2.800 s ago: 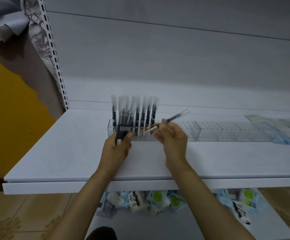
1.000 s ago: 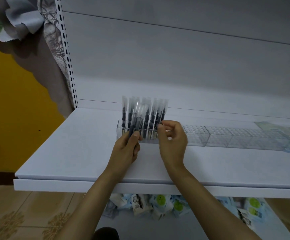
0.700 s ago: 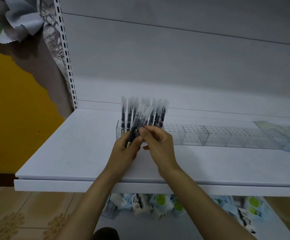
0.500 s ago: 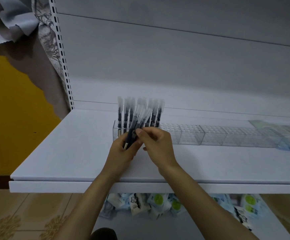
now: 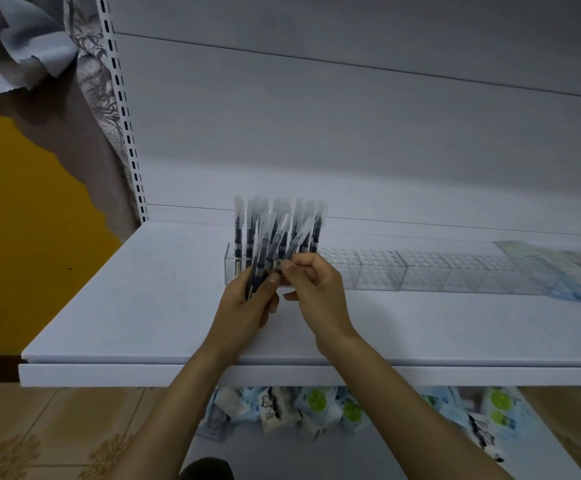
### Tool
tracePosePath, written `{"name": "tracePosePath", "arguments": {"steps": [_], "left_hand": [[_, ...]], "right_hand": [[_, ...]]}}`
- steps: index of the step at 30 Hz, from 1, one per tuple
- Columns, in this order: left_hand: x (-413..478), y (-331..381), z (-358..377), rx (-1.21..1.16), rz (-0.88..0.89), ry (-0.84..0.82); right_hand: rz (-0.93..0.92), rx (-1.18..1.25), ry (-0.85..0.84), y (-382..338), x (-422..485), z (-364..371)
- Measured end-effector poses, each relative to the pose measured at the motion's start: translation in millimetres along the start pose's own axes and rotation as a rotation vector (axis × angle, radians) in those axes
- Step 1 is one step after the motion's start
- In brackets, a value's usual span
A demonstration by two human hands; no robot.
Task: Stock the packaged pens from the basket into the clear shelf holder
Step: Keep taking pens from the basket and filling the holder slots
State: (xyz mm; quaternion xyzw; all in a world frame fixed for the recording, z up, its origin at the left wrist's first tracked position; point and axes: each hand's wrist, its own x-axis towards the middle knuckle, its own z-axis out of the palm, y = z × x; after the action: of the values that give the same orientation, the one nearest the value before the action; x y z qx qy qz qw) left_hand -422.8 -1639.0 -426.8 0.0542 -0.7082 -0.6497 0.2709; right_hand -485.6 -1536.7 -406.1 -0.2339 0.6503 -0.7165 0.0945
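We work at a white shelf [image 5: 143,306] against a pale back panel, where the clear shelf holder [image 5: 420,275] runs rightward, pens standing only in its left end. Our left hand [image 5: 247,306] grips a spare bundle of packaged pens [image 5: 268,254] near the filled slots; our right hand [image 5: 317,289] pinches one, probably to seat it next. The basket is out of view.

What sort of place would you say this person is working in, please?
Probably a small shop, during restocking: a white retail shelf on a slotted upright, a clear shelf holder part-filled with packaged pens, and packaged goods below.
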Motion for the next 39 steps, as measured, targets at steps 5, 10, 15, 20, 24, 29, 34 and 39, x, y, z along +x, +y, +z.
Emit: {"name": "tracePosePath", "arguments": {"steps": [5, 10, 15, 20, 24, 29, 34, 39], "left_hand": [[0.3, -0.2, 0.8, 0.019, 0.013, -0.014], [-1.3, 3.2, 0.9, -0.08, -0.023, 0.002], [3.0, 1.4, -2.2, -0.122, -0.08, 0.038], [7.2, -3.2, -1.1, -0.148, -0.145, 0.04], [4.6, -3.1, -1.2, -0.122, -0.106, 0.021], [5.4, -3.2, -1.7, -0.133, -0.109, 0.041], [5.1, -2.4, -2.0, -0.144, -0.101, 0.049], [5.1, -3.0, -1.6, -0.136, -0.099, 0.058]], "right_hand": [[-0.004, -0.037, -0.031, -3.1, 3.4, -8.3], [-0.028, 0.169, 0.254, -19.7, 27.6, -29.6], [-0.131, -0.02, 0.383, -12.0, 58.4, -59.3], [-0.211, -0.23, 0.293, -1.6, 70.2, -59.5], [-0.337, -0.619, 0.245, 14.0, 69.2, -50.8], [-0.444, -0.735, 0.305, 23.1, 66.7, -44.1], [-0.48, -0.764, 0.325, 30.8, 63.7, -44.2], [-0.419, -0.737, 0.327, 27.7, 65.3, -43.8]]}}
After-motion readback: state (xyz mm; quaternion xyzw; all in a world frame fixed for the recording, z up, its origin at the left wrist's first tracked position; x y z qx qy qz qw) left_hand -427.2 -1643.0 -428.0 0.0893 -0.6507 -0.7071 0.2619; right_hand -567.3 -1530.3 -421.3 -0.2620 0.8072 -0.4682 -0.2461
